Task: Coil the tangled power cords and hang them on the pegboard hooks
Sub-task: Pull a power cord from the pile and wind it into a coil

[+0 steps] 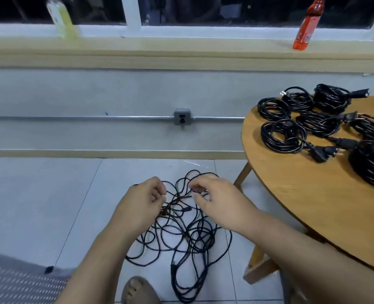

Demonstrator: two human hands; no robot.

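Lower centre: a tangled black cord (pixel 181 238) lies in loose loops on the tiled floor (pixel 39 205). The left hand (pixel 142 198) and right hand (pixel 214 198) hang over its upper part, close together but apart, fingers curled, each pinching a strand. Right of frame: a round wooden counter (pixel 291 183) carries several coiled cords (pixel 282 137), some plugs showing. Centre: a wall socket (pixel 182 116). Top: on the sill (pixel 181 43), a yellow bottle (pixel 61 18) at left and a red bottle (pixel 306 27) at right.
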